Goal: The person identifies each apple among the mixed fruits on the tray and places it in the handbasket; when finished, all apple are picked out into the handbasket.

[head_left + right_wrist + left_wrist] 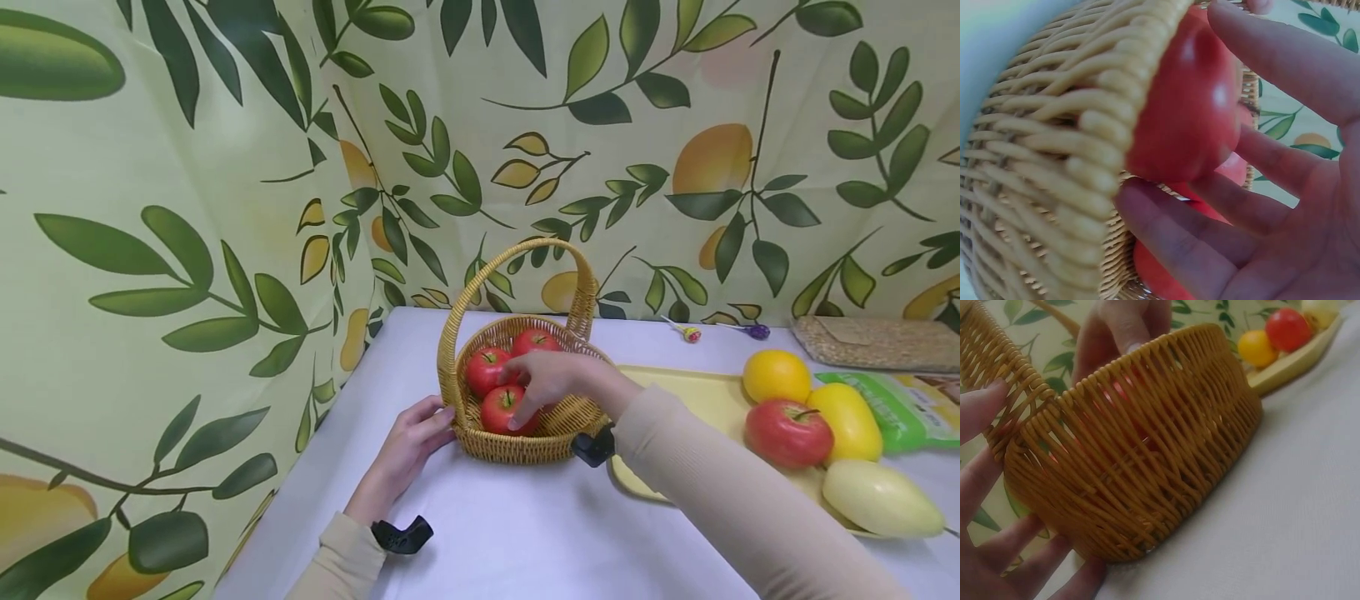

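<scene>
A wicker basket [517,446] with a tall handle stands on the white table and holds three red apples. My right hand [547,379] reaches in from the right, its fingers and thumb curled around the front apple [497,408]. In the right wrist view that apple [1191,106] sits against the basket's rim [1066,156], between my fingers [1285,206]. My left hand [420,429] rests with straight fingers against the basket's left wall. In the left wrist view these fingers [979,481] touch the weave [1147,456].
A yellow tray [697,396] to the right carries an orange [776,375], a red apple [787,432], a yellow fruit [846,421] and a pale green one [879,498]. Behind lie a green packet [900,408], a woven mat [877,342] and two lollipops [688,333]. Leaf-print cloth walls the left and back.
</scene>
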A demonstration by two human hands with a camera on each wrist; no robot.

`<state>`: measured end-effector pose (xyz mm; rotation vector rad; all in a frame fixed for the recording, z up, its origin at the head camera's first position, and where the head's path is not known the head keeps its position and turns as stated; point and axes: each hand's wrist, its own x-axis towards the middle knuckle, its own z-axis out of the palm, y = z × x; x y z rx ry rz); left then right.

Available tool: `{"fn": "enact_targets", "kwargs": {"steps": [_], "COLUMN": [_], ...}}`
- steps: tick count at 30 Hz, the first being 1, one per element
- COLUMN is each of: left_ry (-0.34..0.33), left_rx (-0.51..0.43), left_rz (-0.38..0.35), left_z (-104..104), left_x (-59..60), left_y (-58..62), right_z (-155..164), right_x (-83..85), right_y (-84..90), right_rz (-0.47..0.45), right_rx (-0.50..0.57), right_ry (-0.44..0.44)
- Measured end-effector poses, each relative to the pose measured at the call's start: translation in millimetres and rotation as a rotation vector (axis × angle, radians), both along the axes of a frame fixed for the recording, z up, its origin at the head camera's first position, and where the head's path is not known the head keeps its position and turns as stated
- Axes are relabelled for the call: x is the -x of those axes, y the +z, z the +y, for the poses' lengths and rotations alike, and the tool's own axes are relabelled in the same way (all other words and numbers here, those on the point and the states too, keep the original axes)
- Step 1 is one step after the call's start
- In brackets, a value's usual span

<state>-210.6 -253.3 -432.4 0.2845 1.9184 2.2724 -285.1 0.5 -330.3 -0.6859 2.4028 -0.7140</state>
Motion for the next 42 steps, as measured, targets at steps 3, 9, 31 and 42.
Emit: {"fn": "enact_targets", "kwargs": {"steps": [3, 9, 31, 42], "left_ry": [-0.009, -0.006, 0.000, 0.007], "left_rx": [0.001, 0.006, 0.023, 0.020], "left_rz": [0.000, 0.008, 0.012, 0.006], "left_z": [-1, 0, -1, 0], "left_x": [-0.4, -0.3, 0.4, 0.7], "left_y": [0.3, 0.4, -0.2, -0.4], "right_z": [2, 4, 34, 58], "right_x": [-0.2, -1.0, -4.7, -19.8], "right_y": [-1.2, -1.3, -0.3, -0.8], "right_rz": [-0.003, -0.009, -0.020, 0.038], "right_rx": [-0.007, -0.003, 0.121, 0.198], "right_ry": [0.006, 0.000, 0.035, 0.003]}}
